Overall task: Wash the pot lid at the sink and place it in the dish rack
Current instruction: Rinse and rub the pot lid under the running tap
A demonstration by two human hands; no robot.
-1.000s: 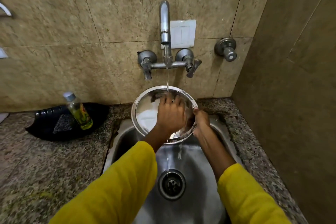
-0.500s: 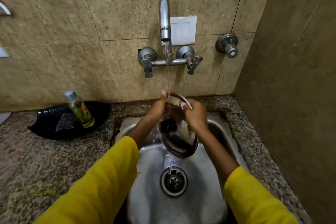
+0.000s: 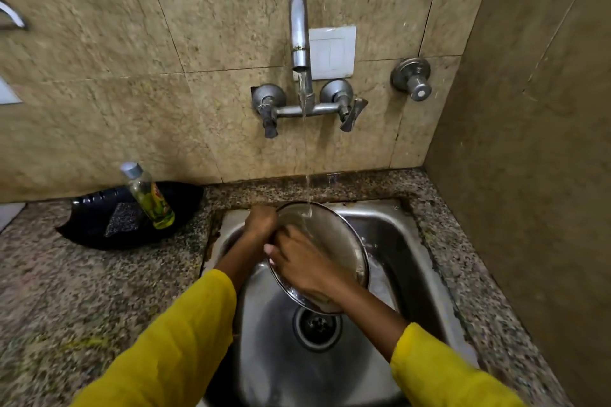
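Pot lid (image 3: 334, 235) is tilted over the sink (image 3: 410, 261), center frame, water hitting its top edge. Left hand (image 3: 261, 220) is curled tight around the lid's upper-left rim. Right hand (image 3: 305, 266) lies flat across its face, fingers spread. Basin room is free at right; bottle (image 3: 148, 196) sits well left.

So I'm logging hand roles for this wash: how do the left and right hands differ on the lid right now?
The left hand grips the pot lid at its far left rim, while the right hand lies spread across the lid's face. The left hand is curled closed; the right hand's fingers are more open. Both touch the lid over the sink, under running water.
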